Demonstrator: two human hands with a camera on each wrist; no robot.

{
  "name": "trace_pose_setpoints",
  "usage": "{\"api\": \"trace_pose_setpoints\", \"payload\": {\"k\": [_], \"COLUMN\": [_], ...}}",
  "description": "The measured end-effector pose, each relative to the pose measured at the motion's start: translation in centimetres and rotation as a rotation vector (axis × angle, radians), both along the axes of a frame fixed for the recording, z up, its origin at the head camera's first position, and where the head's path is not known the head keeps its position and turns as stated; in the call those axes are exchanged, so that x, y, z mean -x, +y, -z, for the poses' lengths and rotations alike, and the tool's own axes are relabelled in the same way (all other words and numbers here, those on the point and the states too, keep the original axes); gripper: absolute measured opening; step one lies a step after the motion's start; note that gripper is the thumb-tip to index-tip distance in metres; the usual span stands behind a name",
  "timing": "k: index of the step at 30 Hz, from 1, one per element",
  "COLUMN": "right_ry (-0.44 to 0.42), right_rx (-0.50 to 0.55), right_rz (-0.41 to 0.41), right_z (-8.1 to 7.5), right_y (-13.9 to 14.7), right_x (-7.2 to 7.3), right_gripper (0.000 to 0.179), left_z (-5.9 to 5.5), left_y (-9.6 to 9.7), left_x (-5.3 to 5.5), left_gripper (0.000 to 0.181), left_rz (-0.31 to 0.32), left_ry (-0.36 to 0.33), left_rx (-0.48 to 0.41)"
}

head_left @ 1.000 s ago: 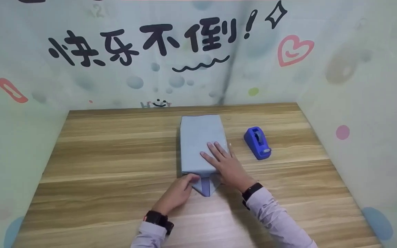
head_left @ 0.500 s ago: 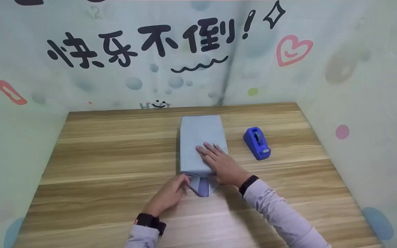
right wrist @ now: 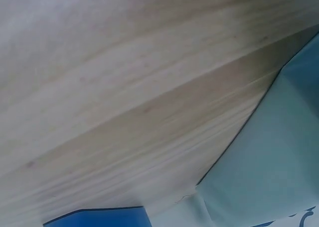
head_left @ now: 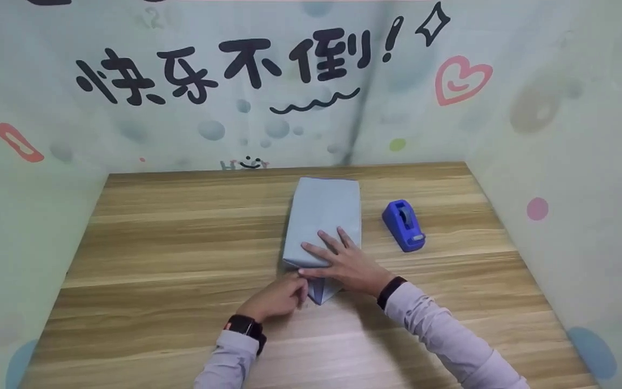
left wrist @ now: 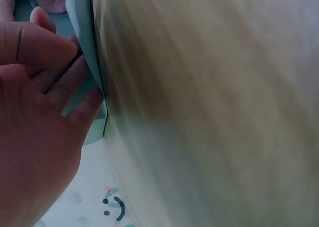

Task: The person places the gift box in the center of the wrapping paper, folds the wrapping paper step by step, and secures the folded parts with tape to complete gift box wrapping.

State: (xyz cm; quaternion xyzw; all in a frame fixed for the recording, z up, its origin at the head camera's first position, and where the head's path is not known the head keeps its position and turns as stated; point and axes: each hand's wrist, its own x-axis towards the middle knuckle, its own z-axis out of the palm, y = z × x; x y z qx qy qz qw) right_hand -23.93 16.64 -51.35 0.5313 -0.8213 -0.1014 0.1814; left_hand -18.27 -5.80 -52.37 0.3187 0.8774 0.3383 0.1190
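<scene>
A box wrapped in light blue paper [head_left: 326,208] lies lengthwise on the wooden table, slightly tilted to the right at its far end. From its near end a folded pointed paper flap [head_left: 333,290] sticks out toward me, with a darker blue strip showing inside. My right hand [head_left: 346,265] rests on the near part of the top, fingers spread, thumb along the near edge. At the near left corner my left hand [head_left: 281,296] presses its fingers against the end paper. In the left wrist view the left fingers [left wrist: 70,85] lie along the paper fold, thumb apart. The right wrist view shows the box's paper side [right wrist: 264,167], no hand.
A blue tape dispenser [head_left: 404,226] stands to the right of the box. Printed wall sheets [head_left: 268,129] enclose the wood-grain table [head_left: 181,243] at the back and both sides.
The box has turned slightly, its far end shifting right. The right thumb now reaches across the near edge, and the left hand has moved right, in against the end.
</scene>
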Motion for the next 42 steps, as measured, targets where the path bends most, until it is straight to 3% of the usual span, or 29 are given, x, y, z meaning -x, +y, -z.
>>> {"api": "trace_pose_setpoints", "payload": {"k": [5, 10, 12, 15, 17, 19, 21, 26, 28, 31, 38, 42], "right_ry": [-0.012, -0.029, -0.039, -0.045, -0.051, -0.056, -0.061, -0.075, -0.074, -0.052, -0.017, -0.009], "right_rx": [-0.053, -0.042, -0.035, -0.037, -0.040, -0.042, -0.043, -0.042, -0.040, -0.046, -0.077, -0.060], "right_rz": [0.032, 0.034, 0.026, 0.018, 0.017, 0.017, 0.018, 0.018, 0.012, 0.006, 0.009, 0.001], "right_z": [-0.4, -0.6, -0.6, -0.5, -0.5, -0.5, -0.5, -0.4, -0.4, -0.4, -0.5, -0.4], "right_y": [0.0, 0.0, 0.0, 0.0, -0.1, -0.1, -0.1, -0.1, -0.1, 0.0, 0.0, -0.1], "right_x": [-0.1, 0.0, 0.1, 0.2, 0.2, 0.2, 0.1, 0.0, 0.0, 0.0, -0.1, -0.2], "right_gripper": [0.090, 0.078, 0.076, 0.073, 0.073, 0.072, 0.072, 0.071, 0.073, 0.080, 0.090, 0.079], "left_z": [-0.1, -0.3, -0.7, -1.3, -1.8, -2.3, -2.6, -2.8, -2.9, -2.9, -2.6, -2.6], "left_y": [0.2, -0.2, -0.6, -1.6, -2.3, -2.8, -3.2, -3.0, -2.7, -2.1, -1.5, -2.0], "left_x": [-0.1, 0.0, 0.0, 0.3, 0.5, 0.7, 0.8, 1.1, 1.2, 1.3, 1.2, 0.8], "left_gripper": [0.012, 0.022, 0.027, 0.033, 0.033, 0.033, 0.034, 0.041, 0.043, 0.047, 0.054, 0.054], "left_rz": [0.005, -0.007, -0.055, -0.197, -0.310, -0.365, -0.354, -0.230, -0.211, -0.199, -0.144, -0.196], "left_ry": [-0.021, -0.109, -0.121, -0.099, -0.103, -0.115, -0.138, -0.276, -0.357, -0.422, -0.379, -0.285], "left_rx": [0.013, -0.075, -0.128, -0.188, -0.195, -0.190, -0.173, -0.176, -0.200, -0.215, -0.154, -0.064]}}
